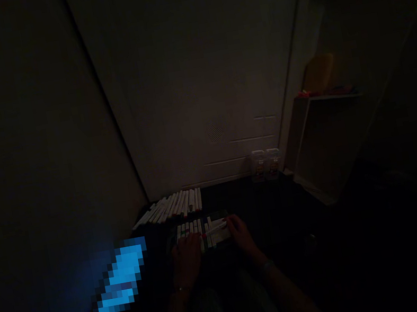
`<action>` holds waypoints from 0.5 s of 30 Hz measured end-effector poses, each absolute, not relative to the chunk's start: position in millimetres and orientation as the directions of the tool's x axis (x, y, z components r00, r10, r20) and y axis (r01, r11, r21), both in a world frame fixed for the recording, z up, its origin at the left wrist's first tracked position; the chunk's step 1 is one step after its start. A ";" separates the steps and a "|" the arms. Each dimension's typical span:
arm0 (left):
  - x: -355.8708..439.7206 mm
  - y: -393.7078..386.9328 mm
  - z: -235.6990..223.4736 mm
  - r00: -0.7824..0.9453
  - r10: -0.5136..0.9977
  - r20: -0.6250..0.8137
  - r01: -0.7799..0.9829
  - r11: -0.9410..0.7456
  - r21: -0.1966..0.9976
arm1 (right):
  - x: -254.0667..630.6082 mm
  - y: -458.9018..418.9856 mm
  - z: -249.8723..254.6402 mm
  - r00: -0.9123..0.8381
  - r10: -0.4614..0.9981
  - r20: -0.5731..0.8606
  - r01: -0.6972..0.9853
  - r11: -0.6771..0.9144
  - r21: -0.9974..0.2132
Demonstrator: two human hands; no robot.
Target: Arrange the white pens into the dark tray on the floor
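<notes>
At lower centre, the right hand [239, 230] is pinching a slim white red-tipped marker [216, 228], likely light, stiff, best held mid-barrel, the left hand [187, 258] showing no clear grip.

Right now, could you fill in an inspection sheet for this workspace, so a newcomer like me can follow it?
Surface: dark surface, too dim to judge its condition.
Job's things: fanned white pens at the back left; lined-up pens near the hands.
Clutter: two clear containers at the back, right of the pens.
Grip: right hand holds a single pen, its red end toward the left hand; left-hand contact unclear.
Cables: nothing seen.
Surroundings: pale wall behind; cabinet at right, orange object on top; pixelated blue patch at left, unidentifiable.
</notes>
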State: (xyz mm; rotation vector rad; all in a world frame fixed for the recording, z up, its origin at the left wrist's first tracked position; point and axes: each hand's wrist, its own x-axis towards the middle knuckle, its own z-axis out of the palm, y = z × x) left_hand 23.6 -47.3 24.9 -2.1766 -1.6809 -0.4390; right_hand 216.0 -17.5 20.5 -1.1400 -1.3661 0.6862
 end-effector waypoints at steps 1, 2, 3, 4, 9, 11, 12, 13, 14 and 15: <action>24.1 -48.0 26.4 0.241 0.862 0.446 0.970 -0.229 -0.082 | 215.8 -18.2 21.6 0.143 0.910 0.389 0.230 0.352 -0.907; 24.7 -48.3 27.7 0.233 0.866 0.442 0.972 -0.224 -0.075 | 215.5 -18.7 22.5 0.140 0.911 0.388 0.231 0.351 -0.907; 25.2 -48.5 28.7 0.224 0.870 0.440 0.974 -0.217 -0.067 | 215.3 -19.1 23.2 0.137 0.912 0.386 0.231 0.350 -0.908; 25.7 -48.4 29.6 0.216 0.873 0.437 0.975 -0.212 -0.058 | 215.2 -19.2 23.8 0.133 0.913 0.385 0.232 0.349 -0.908; 26.5 -47.1 29.1 0.198 0.878 0.436 0.976 -0.216 -0.009 | 216.1 -19.4 25.1 0.130 0.913 0.386 0.243 0.348 -0.905; 25.6 -46.6 27.4 0.205 0.872 0.444 0.974 -0.226 -0.006 | 216.8 -19.5 25.0 0.133 0.911 0.390 0.251 0.349 -0.903; 25.0 -46.5 26.4 0.208 0.871 0.446 0.973 -0.229 -0.006 | 217.0 -19.5 24.7 0.132 0.910 0.392 0.254 0.352 -0.901; 24.4 -46.3 25.6 0.212 0.869 0.448 0.972 -0.233 -0.007 | 217.1 -19.3 24.0 0.128 0.909 0.397 0.256 0.356 -0.899; 23.9 -46.2 24.9 0.216 0.867 0.448 0.971 -0.239 -0.007 | 217.2 -18.9 23.1 0.121 0.907 0.402 0.256 0.363 -0.896; 23.6 -46.2 24.4 0.218 0.867 0.449 0.971 -0.240 -0.007 | 217.3 -18.2 21.8 0.116 0.906 0.407 0.255 0.369 -0.894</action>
